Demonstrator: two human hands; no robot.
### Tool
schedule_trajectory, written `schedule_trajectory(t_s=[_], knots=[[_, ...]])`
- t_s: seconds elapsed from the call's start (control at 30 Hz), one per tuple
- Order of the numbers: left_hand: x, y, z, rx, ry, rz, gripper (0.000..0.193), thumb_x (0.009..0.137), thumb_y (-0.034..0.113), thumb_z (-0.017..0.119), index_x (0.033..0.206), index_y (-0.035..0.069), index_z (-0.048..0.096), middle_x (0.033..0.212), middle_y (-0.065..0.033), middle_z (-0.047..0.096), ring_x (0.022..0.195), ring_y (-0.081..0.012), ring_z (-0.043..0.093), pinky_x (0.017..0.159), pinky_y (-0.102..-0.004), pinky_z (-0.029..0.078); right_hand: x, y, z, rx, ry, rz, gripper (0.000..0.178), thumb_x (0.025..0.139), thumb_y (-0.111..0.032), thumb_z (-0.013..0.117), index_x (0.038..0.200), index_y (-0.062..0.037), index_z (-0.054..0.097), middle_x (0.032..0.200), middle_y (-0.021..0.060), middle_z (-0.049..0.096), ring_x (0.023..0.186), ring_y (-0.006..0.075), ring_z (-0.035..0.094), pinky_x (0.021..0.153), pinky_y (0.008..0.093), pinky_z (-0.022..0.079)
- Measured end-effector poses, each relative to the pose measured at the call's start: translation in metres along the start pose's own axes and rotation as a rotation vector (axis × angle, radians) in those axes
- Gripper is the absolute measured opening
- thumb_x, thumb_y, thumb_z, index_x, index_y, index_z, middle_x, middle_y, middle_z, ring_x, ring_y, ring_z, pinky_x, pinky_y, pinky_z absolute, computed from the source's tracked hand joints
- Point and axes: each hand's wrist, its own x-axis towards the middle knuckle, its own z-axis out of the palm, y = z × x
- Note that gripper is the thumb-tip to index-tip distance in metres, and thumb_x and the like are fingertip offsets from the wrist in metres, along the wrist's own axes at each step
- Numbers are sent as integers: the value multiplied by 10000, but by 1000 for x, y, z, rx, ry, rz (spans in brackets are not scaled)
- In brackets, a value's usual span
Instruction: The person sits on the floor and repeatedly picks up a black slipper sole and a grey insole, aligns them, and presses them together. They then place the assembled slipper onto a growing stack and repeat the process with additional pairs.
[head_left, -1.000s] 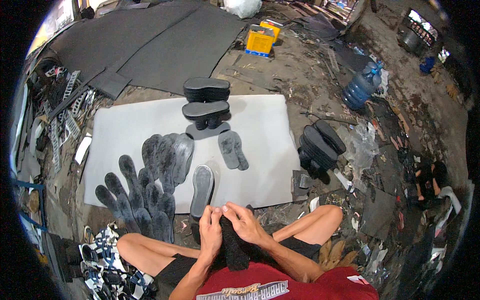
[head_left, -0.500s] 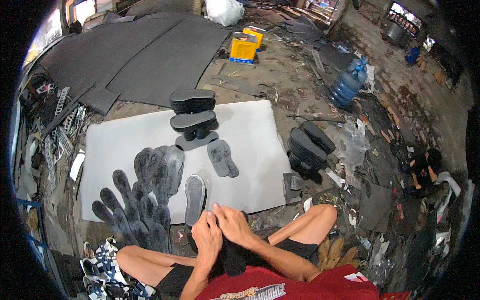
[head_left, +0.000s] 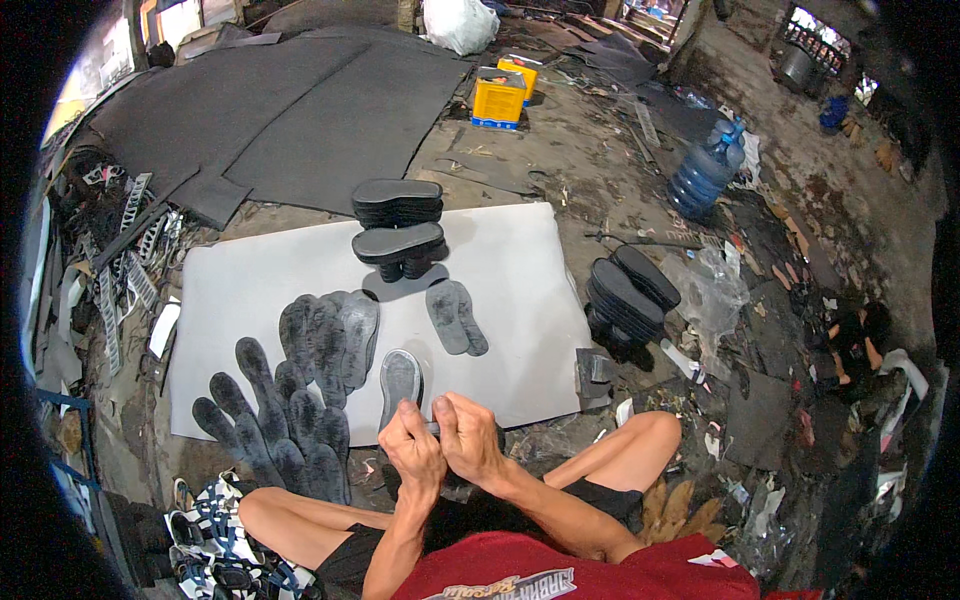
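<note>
My left hand and my right hand are close together in front of my body, over the near edge of a white board. Both are closed with thumbs up; whatever they grip is hidden by the fingers. Just beyond my left hand lies a grey shoe sole with a pale rim, its near end covered by that hand. To its left, several dark soles overlap in a fan. A pair of thin soles rests on the board. Farther off stand stacks of thick black soles.
Another stack of black soles stands off the board's right edge, beside crumpled clear plastic. White-and-dark straps or footwear pile up by my left knee. Black sheets, yellow tins and blue water bottles are farther away.
My hands have drawn slightly apart, and both are now more tightly curled. The dark thing that hung below them no longer shows clearly. The whole view has shifted a little.
</note>
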Motion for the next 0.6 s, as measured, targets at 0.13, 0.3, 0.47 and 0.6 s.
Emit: schedule_trajectory(t_s=[0.13,0.3,0.47,0.6], knots=[[22,-15,5,-76,230,-285,673,1186,401,394,718,-65,525,613,-64,482,605,-155,420,549,-424,325,2,-13,2,-93,169,-109,506,1173,-299,399,822,20,573,775,221,563,694,467,562,652,496,460],[5,-12,16,-80,145,-292,706,1185,444,344,803,-101,579,719,-171,599,721,-275,517,724,-459,442,-3,40,-1,-70,86,124,593,1178,-321,339,880,81,657,827,304,666,777,511,659,731,520,518],[-15,-59,17,1,208,-256,794,1180,478,281,1125,-233,630,972,-357,703,944,-420,653,957,-469,487,-10,38,10,-6,132,194,713,1182,-391,277,962,136,702,946,347,733,866,523,708,808,525,540],[12,-27,19,-155,431,-494,894,1168,553,290,1335,-283,561,1156,-347,691,1086,-410,651,1058,-415,475,-9,30,6,-94,113,26,548,1163,-293,353,1028,93,718,980,352,718,927,528,709,809,540,544]])
